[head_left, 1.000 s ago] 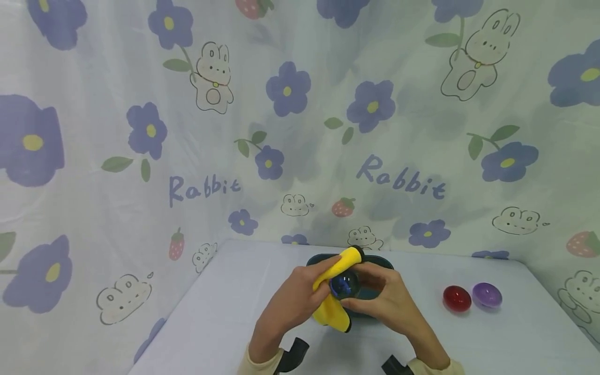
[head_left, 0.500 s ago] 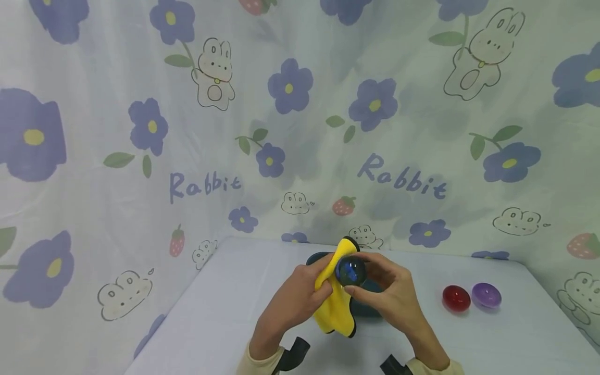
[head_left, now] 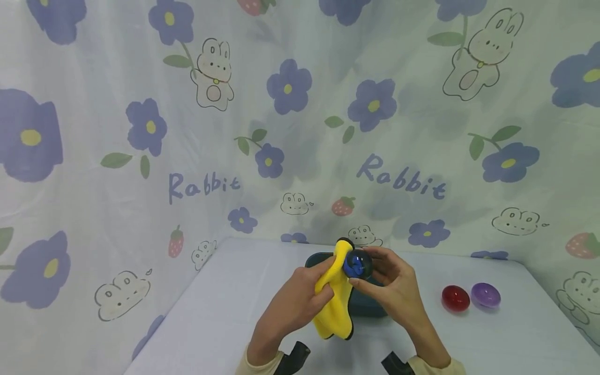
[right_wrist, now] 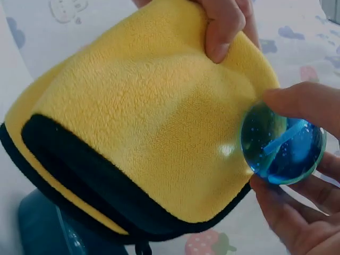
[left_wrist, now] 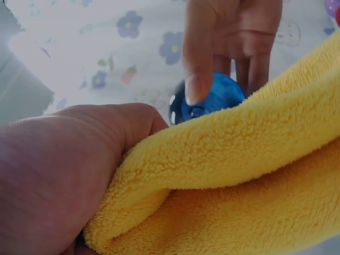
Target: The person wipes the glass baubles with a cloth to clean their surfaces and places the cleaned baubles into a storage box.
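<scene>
My left hand point(head_left: 300, 299) grips a plush yellow cloth point(head_left: 334, 307) with dark edging, which hangs down from the fingers. In the right wrist view the folded cloth point(right_wrist: 154, 111) spreads wide, its black border point(right_wrist: 106, 180) towards the bottom left. A clear glass-like ball point(head_left: 358, 264) with blue inside is pinched between the thumb and fingers of my right hand point(head_left: 398, 286). Seen from the right wrist, the ball point(right_wrist: 284, 142) lies against the cloth's edge in that view. From the left wrist, the ball point(left_wrist: 220, 98) shows partly behind the cloth.
Behind and below the hands stands a dark teal container point(head_left: 365, 304), partly covered by them. A shiny red ball point(head_left: 455, 298) and a purple one point(head_left: 486, 295) rest side by side on the white table point(head_left: 225, 291) to the right. A patterned curtain point(head_left: 290, 135) hangs behind.
The ball has moved right and slightly up with my right hand, away from the left fingers. The cloth hangs more upright and straighter below my left hand.
</scene>
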`<action>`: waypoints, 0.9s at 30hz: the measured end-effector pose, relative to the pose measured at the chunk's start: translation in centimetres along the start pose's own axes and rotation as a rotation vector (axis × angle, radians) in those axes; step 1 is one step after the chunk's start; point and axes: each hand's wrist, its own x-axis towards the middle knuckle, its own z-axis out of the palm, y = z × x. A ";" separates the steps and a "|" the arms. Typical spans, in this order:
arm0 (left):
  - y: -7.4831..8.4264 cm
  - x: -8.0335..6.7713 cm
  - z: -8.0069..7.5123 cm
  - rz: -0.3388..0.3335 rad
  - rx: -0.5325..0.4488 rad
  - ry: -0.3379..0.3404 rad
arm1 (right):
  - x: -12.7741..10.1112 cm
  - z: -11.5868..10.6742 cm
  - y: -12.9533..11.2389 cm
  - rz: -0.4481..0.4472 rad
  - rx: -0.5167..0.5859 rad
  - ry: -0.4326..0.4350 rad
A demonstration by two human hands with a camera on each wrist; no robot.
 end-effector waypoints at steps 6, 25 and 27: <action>0.3 -0.2 0.1 0.005 0.032 0.033 | 0.0 0.1 0.4 0.046 -0.135 0.035; 0.6 -0.1 1.0 0.148 0.116 0.175 | -0.1 0.3 0.3 0.080 -0.199 -0.100; 0.5 0.0 1.0 0.146 0.123 0.169 | -0.3 0.3 0.2 0.066 -0.212 -0.117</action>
